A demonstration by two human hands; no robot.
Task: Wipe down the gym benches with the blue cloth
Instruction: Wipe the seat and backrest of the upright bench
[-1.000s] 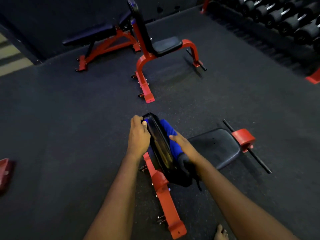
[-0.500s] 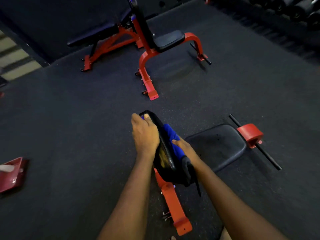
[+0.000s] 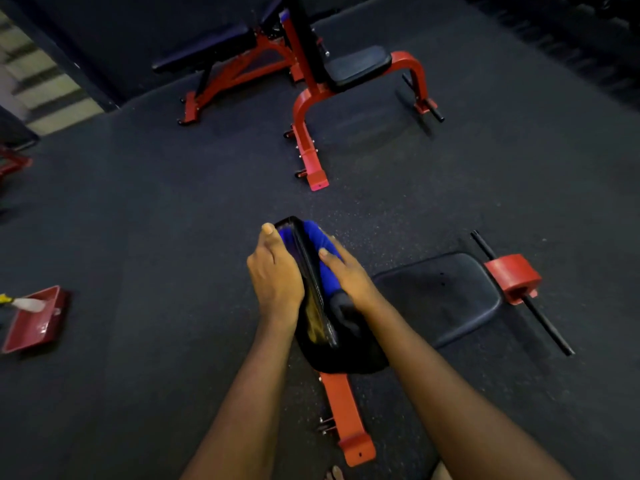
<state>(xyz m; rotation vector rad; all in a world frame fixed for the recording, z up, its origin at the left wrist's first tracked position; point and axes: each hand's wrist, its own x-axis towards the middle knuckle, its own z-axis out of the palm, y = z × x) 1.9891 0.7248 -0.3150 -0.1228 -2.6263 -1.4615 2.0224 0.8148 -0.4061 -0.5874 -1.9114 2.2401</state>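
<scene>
Right below me stands a red-framed bench with an upright black backrest [image 3: 313, 299] and a black seat pad [image 3: 446, 292]. My left hand [image 3: 275, 275] grips the backrest's left side near its top edge. My right hand [image 3: 349, 275] presses the blue cloth [image 3: 318, 240] flat against the backrest's front face, near the top. A dark part of the cloth hangs below my right wrist. Part of the cloth shows blue over the top edge beside my left fingers.
Two more red benches stand farther off: an upright one [image 3: 356, 67] ahead and a flat one [image 3: 207, 50] behind it to the left. A red tray-like object [image 3: 38, 320] lies on the dark rubber floor at left. This bench's red foot roller and black bar [image 3: 516, 278] stick out right.
The cloth and my right hand have moved up the backrest toward its top. My left hand stays on the backrest's left side. The camera has tilted, so the far benches sit lower in view.
</scene>
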